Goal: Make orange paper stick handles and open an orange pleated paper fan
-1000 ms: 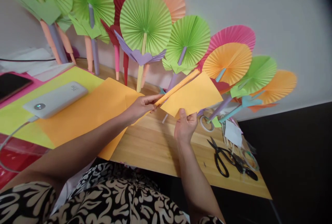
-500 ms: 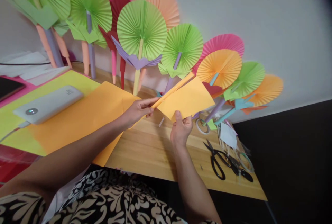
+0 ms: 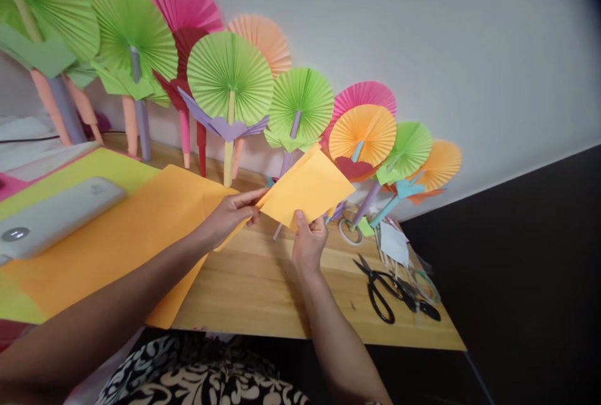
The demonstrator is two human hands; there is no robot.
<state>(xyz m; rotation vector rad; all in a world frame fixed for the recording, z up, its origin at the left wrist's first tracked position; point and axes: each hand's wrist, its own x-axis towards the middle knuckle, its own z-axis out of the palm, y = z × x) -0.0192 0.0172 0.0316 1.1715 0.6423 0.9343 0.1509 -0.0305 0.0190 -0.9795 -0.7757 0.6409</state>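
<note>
Above the wooden table, my left hand [image 3: 232, 214] pinches the lower end of a thin orange paper roll [image 3: 313, 151]. My right hand [image 3: 310, 243] grips a small yellow-orange paper sheet [image 3: 310, 187] at its lower edge, thumb on top and fingers underneath. The sheet lies against the roll and covers most of it, so only a slim strip shows along the upper-left side. Beneath my left forearm, a larger orange sheet [image 3: 154, 223] rests on the table.
Pleated paper fans [image 3: 230, 76] on paper handles lean along the wall. Black scissors [image 3: 380, 289], a tape roll [image 3: 350, 231] and a white paper piece [image 3: 394, 242] lie at right. A white power bank [image 3: 61, 214] sits on the papers at left.
The small sheet has moved over the orange roll, which stood clear along its edge before. Both hands keep their hold. The whole view has shifted, with the scene sliding left.
</note>
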